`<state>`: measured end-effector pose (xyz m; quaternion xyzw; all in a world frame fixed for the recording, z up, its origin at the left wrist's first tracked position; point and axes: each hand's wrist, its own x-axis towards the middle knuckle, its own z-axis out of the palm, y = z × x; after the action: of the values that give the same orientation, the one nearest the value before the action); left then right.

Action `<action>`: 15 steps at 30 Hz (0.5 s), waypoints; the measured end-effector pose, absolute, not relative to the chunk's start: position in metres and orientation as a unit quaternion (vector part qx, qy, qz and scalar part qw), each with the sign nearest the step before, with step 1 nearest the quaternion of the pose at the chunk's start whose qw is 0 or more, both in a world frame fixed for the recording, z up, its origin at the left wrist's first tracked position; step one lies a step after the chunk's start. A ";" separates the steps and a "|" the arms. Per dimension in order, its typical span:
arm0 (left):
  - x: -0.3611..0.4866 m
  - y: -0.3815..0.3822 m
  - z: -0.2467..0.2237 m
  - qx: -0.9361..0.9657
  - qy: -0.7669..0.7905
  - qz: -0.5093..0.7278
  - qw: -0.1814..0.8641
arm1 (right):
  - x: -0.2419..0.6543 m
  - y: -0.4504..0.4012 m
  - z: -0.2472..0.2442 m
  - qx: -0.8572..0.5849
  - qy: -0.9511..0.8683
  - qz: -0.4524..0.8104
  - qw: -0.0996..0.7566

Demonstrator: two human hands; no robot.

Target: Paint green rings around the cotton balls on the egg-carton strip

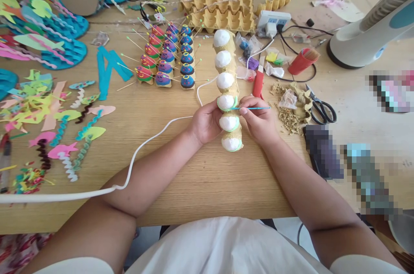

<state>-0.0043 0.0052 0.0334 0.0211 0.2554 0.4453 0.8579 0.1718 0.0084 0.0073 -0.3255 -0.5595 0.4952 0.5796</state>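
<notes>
A tilted red cup (298, 65) holds thin sticks (313, 53). Over the middle of the wooden bench (194, 183), the left hand (208, 122) grips the white-topped egg-box strip (230, 90); the right hand (259, 119) pinches a blue stick (264, 107) beside it.

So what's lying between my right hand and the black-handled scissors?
In the head view, brown shavings, a crumpled clear plastic bag and tan egg-carton scraps lie between your right hand and the black-handled scissors.

Looks rough, matt and pulpy on the carton strip (233, 89), smoother on its white domes (224, 80); shows grained wood across the table (194, 183), smooth plastic on the scissor handles (325, 112) at right.
</notes>
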 end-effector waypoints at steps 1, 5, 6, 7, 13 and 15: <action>-0.004 0.005 0.034 0.020 0.256 0.446 0.857 | 0.172 0.008 0.007 -0.329 -0.563 0.488 0.580; -0.003 0.005 0.036 0.022 0.264 0.445 0.856 | 0.171 0.008 0.008 -0.340 -0.573 0.465 0.583; -0.003 0.005 0.037 0.021 0.264 0.445 0.856 | 0.170 0.007 0.008 -0.343 -0.574 0.461 0.583; -0.003 0.005 0.037 0.019 0.263 0.444 0.856 | 0.170 0.007 0.008 -0.345 -0.575 0.459 0.583; -0.002 0.005 0.039 0.030 0.274 0.447 0.851 | 0.168 0.007 0.005 -0.332 -0.548 0.485 0.595; -0.002 0.005 0.039 0.030 0.272 0.445 0.853 | 0.168 0.006 0.005 -0.327 -0.540 0.494 0.598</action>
<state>-0.0021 0.0047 0.0393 0.0298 0.2715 0.4450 0.8528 0.1681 0.0064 0.0045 -0.3268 -0.5400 0.4945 0.5976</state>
